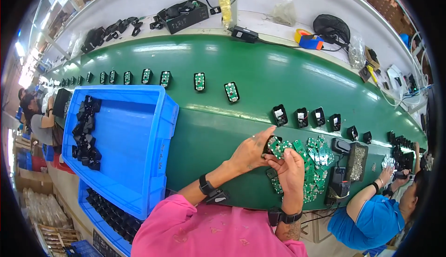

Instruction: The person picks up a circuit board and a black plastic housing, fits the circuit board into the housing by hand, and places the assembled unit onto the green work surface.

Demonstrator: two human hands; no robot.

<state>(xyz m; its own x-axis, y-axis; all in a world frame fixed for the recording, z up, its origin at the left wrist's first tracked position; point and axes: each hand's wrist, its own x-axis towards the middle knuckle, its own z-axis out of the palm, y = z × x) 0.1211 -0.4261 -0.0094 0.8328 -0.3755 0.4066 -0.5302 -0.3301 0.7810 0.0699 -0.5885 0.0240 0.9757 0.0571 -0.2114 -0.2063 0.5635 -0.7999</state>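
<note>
In front of me, my left hand (251, 154) is closed around a small black plastic housing, mostly hidden by the fingers and a board. My right hand (289, 168) pinches a green circuit board (277, 147) over that housing; whether the board sits inside cannot be made out. Just right of my hands lies a loose pile of green circuit boards (317, 164). Beyond them stands an open black housing (279, 115) with a white piece inside, first in a row running right. Farther left, a housing with a green board in it (231, 92) heads a line of similar ones.
A large blue bin (160, 164) with black parts stands at my left. To the right are a tray of small metal pieces (357, 162) and a black device (339, 187). A co-worker in blue (371, 217) sits at right. A shelf (260, 31) runs behind the green bench.
</note>
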